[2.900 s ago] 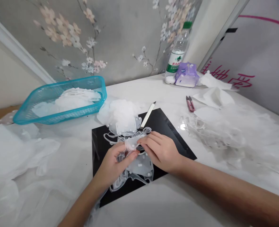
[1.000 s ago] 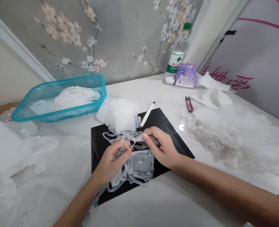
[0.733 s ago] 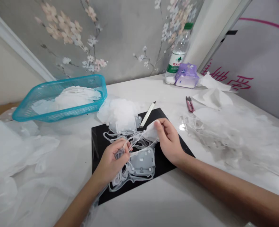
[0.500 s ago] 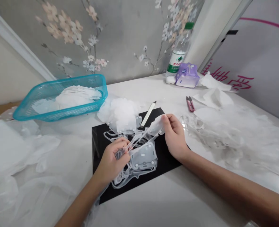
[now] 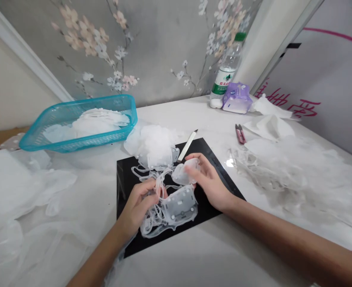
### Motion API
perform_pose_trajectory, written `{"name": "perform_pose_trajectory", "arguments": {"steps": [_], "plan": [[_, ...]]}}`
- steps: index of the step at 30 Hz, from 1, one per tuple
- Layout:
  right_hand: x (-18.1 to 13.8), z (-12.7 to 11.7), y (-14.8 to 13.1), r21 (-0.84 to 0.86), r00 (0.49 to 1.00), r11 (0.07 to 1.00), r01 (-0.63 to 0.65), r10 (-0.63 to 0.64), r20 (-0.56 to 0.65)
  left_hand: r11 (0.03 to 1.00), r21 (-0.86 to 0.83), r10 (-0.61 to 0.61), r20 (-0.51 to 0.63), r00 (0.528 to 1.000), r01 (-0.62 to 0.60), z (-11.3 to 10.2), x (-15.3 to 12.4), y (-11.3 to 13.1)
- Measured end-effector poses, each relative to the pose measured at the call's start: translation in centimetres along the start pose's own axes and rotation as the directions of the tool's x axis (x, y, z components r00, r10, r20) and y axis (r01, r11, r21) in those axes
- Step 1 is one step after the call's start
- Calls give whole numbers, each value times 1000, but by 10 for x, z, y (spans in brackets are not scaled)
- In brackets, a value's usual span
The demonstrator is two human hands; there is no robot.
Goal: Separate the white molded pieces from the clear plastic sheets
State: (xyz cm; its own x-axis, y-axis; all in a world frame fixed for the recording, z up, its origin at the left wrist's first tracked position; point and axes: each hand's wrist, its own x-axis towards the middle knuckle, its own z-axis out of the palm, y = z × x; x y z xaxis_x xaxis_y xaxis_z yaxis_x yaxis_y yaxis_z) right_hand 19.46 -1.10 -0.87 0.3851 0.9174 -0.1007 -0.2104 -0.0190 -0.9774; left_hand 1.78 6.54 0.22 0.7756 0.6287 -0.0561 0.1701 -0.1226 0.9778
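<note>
Over a black mat (image 5: 214, 167) my left hand (image 5: 140, 203) is closed on a tangle of translucent silicone strips (image 5: 158, 217) that trails down to a squarish translucent pad with white dots (image 5: 180, 203). My right hand (image 5: 207, 181) pinches a small translucent silicone piece (image 5: 185, 172) just above the mat, a short way right of the left hand. A pile of white pieces (image 5: 153, 145) lies at the mat's far edge, next to a slim knife (image 5: 187, 145).
A teal basket (image 5: 83, 139) with white pieces sits at the back left. Clear plastic sheets (image 5: 17, 187) lie left; a heap of silicone scrap (image 5: 286, 175) lies right. Red snips (image 5: 239, 133), tissues (image 5: 268, 125), a purple packet (image 5: 236, 97) and a bottle (image 5: 226, 73) stand behind.
My right hand pulled a small piece free of the strip tangle, stretching it to the right, then brought it back towards the left hand. The left hand kept hold of the strips.
</note>
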Motion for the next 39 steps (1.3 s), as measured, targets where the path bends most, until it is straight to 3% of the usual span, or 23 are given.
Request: {"name": "perform_pose_trajectory", "arguments": {"steps": [3, 5, 8, 11, 13, 19, 26, 39], "plan": [[-4, 5, -1, -232, 997, 970, 77, -80, -2, 984, -160, -93, -70, 993, 80, 1, -2, -5], [-6, 6, -2, -305, 990, 942, 142, -142, 22, 978, -175, -138, -142, 980, 113, 3, -2, -6], [-8, 7, -4, -316, 971, 921, 227, -188, 149, 994, -60, -104, -217, 971, 93, 5, -1, -3], [-7, 5, -5, -294, 951, 918, 266, -201, 235, 990, 115, -75, -110, 991, 88, 7, 1, 0], [-7, 4, -5, -276, 957, 928, 251, -195, 215, 974, 207, -80, -41, 996, 87, 8, 3, 3], [-7, 4, -4, -283, 971, 935, 215, -173, 166, 963, 256, -81, -36, 996, 87, 8, 5, 7], [-1, 1, -6, -211, 994, 976, 45, -65, -85, 964, 217, -139, -77, 987, 152, 8, 2, 4], [5, -5, 1, -57, 986, 998, 3, -12, -166, 942, 324, -63, -71, 995, 83, 10, 4, 4]]}}
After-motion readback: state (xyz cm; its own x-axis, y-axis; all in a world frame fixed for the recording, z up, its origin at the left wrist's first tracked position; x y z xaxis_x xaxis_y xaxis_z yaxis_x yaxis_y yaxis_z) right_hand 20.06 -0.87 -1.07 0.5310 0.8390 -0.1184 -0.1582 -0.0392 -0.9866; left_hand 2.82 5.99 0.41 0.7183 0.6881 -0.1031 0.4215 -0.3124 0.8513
